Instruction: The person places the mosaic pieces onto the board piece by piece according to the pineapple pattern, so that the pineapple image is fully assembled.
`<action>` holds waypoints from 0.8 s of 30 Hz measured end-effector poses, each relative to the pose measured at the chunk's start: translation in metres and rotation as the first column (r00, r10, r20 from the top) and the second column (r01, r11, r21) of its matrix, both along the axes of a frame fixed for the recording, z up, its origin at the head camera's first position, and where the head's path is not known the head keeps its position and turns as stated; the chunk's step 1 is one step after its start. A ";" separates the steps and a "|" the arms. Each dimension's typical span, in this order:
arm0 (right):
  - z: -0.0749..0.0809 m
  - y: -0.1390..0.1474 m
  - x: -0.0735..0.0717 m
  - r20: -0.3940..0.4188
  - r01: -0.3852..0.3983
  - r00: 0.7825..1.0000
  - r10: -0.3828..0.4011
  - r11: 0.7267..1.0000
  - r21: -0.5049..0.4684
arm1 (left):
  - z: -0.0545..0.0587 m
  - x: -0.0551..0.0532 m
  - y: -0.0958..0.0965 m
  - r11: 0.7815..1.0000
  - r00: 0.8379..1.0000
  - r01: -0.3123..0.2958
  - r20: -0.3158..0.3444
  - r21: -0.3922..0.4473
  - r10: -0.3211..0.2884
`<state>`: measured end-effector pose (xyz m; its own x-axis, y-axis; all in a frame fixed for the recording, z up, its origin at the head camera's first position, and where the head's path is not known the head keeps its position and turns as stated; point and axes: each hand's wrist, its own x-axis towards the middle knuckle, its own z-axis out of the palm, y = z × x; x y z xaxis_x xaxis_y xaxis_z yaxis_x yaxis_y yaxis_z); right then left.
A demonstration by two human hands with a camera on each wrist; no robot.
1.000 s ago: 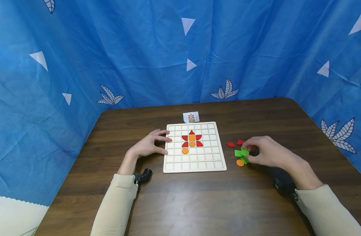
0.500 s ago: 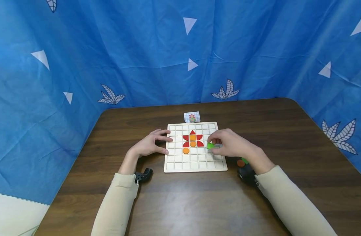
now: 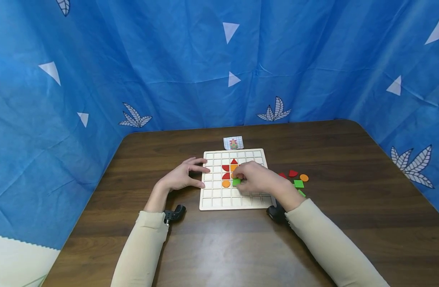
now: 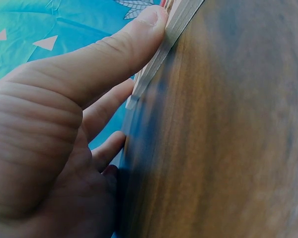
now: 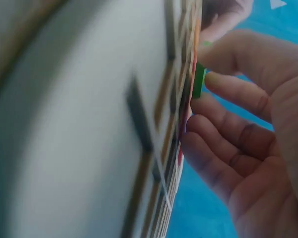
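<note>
Cream sleeve [image 3: 138, 247] at far left, and the left hand [image 3: 180, 175] rests a wide, unloaded grip against the white grid board [image 3: 216, 202]. Next, an orange disc [image 3: 225, 183] on the grid, and just right of it a green square tile [image 3: 236, 182], pinched in the narrow grip of the right hand [image 3: 258, 177] over the board; further right, a red piece [image 3: 293, 173], green square [image 3: 298, 183] and second disc [image 3: 304, 177] lie loose on the worktop [image 3: 219, 251].

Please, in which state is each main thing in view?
Board: lying flat, partly filled.
Left hand: fingers spread, touching the board's edge.
Green tile: pinched over the board; contact unclear.
Right hand: pinching that tile.
Red triangle: placed on the board.
Picture card: face visible, beyond the board.
Loose orange circle: lying off the board.
Curtain: hanging, creased.
</note>
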<state>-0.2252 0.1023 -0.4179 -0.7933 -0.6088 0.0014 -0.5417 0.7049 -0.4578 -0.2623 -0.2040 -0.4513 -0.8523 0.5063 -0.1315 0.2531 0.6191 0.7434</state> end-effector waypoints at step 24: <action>-0.001 0.015 0.006 -0.033 -0.043 0.999 0.043 0.999 0.019 | 0.000 0.000 -0.001 1.000 1.000 0.009 -0.008 0.006 -0.009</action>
<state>-0.2191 0.1170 -0.4191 -0.7662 -0.6424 0.0161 -0.5865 0.6889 -0.4260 -0.2619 -0.2047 -0.4509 -0.8486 0.5149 -0.1213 0.2648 0.6119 0.7453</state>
